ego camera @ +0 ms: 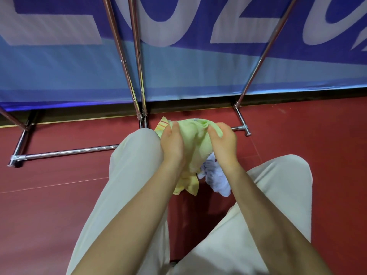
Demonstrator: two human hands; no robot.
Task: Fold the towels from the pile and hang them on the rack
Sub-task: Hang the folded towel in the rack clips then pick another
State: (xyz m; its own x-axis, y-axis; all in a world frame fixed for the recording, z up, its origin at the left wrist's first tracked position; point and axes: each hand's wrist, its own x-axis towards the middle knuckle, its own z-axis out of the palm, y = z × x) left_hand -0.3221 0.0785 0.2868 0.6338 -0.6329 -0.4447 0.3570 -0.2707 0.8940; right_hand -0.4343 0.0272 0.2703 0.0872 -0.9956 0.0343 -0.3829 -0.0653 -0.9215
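Head view: green towel (195,139) gripped above the floor pile.
Your left hand (172,144) and right hand (223,143) each pinch its top edge; find both corners, spread it flat before folding toward the rack (127,62).

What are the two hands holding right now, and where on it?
Both grip the light green towel along its bunched upper edge: left hand at the left end, right hand at the right.
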